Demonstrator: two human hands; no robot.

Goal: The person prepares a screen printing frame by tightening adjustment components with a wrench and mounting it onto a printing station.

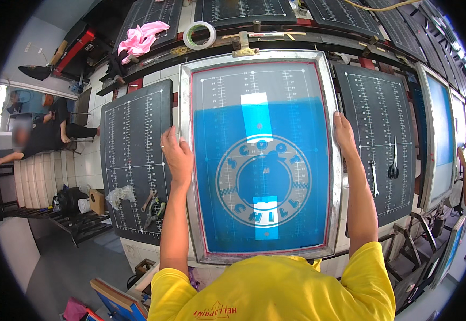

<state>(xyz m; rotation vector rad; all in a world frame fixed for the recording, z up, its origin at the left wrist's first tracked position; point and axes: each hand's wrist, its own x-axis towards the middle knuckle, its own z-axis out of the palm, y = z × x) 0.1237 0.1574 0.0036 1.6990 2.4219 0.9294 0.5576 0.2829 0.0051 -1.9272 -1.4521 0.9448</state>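
A screen printing frame (185,99) with a metal rim lies in front of me over a dark gridded board. Blue emulsion (211,160) coats most of its mesh, with a ring-shaped lettered design (227,206) in the lower half. Two white strips, an upper one (254,100) and a lower one (266,231), show through the mesh. My left hand (178,155) is closed on the frame's left side, a ring on one finger. Opposite it, my right hand (345,132) grips the right side. A brass-coloured clamp (245,49) meets the frame's far edge.
The left board (120,155) bears a wrench (148,199), green-handled pliers (155,213) and clear plastic (120,197). Scissors (393,167) and a spanner (373,176) lie on the right board (377,115). Beyond are a tape roll (211,35) and pink cloth (141,40). Other people are at both sides.
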